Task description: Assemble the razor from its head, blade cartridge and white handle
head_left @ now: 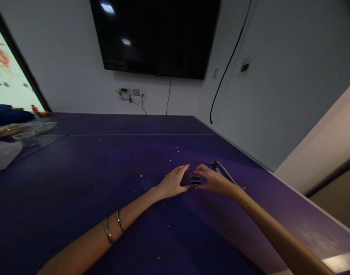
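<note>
Gripping a small dark object [195, 180] (details blurred), both hands [192, 181] meet.

The small dark object [195, 180] between the hands is too small and dim to identify. The left hand [173, 182] hides its near edge. The clutter [8, 133] on the worktop is cut off by the left edge.

Dark TV [154, 36] on white wall [278, 76], purple table [91, 172]

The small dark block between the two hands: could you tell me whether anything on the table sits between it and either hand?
Nothing visible does. The left hand and right hand both touch the small dark block directly.
</note>
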`<action>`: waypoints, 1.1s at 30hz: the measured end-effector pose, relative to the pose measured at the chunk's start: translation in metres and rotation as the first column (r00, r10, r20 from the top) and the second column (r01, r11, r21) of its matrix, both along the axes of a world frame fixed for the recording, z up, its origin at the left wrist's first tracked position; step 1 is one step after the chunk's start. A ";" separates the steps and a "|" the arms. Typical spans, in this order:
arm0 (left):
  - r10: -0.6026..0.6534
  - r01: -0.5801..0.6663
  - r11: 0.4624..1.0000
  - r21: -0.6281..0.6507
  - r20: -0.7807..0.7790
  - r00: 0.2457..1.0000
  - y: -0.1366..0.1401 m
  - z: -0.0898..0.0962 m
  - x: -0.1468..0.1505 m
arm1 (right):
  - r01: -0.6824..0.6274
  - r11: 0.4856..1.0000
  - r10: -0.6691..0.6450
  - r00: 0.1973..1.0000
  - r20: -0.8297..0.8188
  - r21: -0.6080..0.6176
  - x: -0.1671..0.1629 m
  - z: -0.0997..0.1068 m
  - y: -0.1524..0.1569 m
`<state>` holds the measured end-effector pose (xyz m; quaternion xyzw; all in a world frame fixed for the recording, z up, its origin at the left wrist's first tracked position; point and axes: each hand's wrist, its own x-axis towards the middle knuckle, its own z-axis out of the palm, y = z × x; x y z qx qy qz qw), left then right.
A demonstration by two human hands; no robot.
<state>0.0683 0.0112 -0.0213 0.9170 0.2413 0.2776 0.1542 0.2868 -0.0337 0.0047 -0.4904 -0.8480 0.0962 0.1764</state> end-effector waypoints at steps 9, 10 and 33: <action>0.170 -0.172 0.980 -0.096 -0.028 0.985 0.027 -0.016 -0.040 | 0.219 0.975 -0.220 0.976 -0.008 -0.048 0.141 0.002 0.032; 0.188 -0.190 0.977 -0.100 -0.029 0.982 0.031 -0.019 -0.044 | 0.266 0.962 -0.267 0.964 -0.013 -0.053 0.160 0.000 0.034; 0.189 -0.196 0.977 -0.083 -0.079 0.979 0.036 -0.028 -0.055 | 0.380 0.840 -0.429 0.902 -0.045 -0.389 0.246 -0.054 0.052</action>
